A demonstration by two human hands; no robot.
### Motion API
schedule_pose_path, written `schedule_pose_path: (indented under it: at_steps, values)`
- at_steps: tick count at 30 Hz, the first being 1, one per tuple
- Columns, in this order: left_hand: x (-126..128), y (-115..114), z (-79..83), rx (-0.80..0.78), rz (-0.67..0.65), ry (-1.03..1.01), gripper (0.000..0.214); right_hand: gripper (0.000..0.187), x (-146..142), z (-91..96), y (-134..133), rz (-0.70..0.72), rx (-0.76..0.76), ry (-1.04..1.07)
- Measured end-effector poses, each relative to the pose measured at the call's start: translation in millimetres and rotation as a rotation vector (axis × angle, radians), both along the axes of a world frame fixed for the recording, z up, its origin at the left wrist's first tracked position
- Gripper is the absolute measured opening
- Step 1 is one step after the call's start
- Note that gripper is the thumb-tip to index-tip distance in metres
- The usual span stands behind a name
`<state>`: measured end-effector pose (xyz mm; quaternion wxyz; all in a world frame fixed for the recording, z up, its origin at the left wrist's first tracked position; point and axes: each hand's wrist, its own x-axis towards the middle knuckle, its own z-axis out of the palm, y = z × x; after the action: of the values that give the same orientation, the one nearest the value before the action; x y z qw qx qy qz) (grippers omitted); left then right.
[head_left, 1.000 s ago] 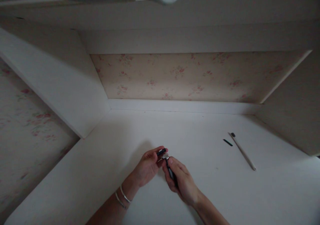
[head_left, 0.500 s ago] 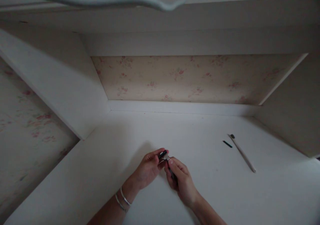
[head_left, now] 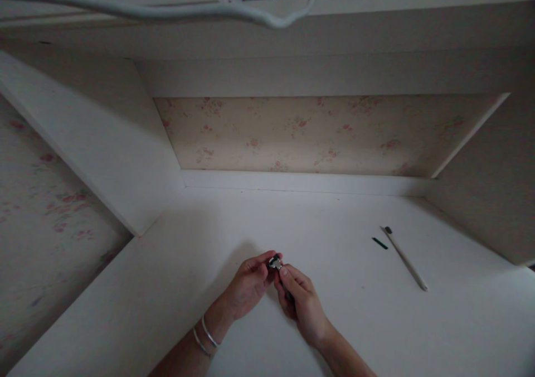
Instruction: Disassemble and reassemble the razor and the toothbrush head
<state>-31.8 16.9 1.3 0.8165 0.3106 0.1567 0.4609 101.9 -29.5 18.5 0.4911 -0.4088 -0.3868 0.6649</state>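
Close together above the white desk, my two hands work on one small razor-like tool [head_left: 275, 262]. It has a dark handle and a shiny silver, T-shaped head with black parts. My left hand [head_left: 247, 286] pinches the head end between thumb and fingers. The dark handle [head_left: 289, 296] lies inside my right hand [head_left: 305, 303], whose fingers are wrapped round it with the thumb by the silver neck. Most of the handle is hidden by the fingers. The tool's exact kind is too small to make out.
On the right of the white desk [head_left: 334, 232] lie a slim white toothbrush-like stick [head_left: 407, 261] with a dark tip and a short dark green strip [head_left: 380, 243]. A pale cable [head_left: 200, 12] hangs across the top, before a shelf [head_left: 376, 4]. Side panels stand left and right.
The tool's head has turned a little between my fingers, so more of its silver face shows. Both hands keep their grip and barely move; the view has tilted slightly.
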Motion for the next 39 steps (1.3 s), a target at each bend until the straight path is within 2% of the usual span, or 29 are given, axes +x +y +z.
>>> schedule_pose_path:
  at_steps: [10, 39]
  values:
    - [-1.3, 0.0, -3.2, -0.009, 0.002, 0.007, 0.028, 0.042, -0.2, 0.9, -0.8, -0.004, -0.027, 0.018]
    - [0.4, -0.3, -2.4, -0.003, 0.034, 0.040, 0.030, 0.044, -0.9, 0.4, 0.0, -0.015, 0.105, -0.061]
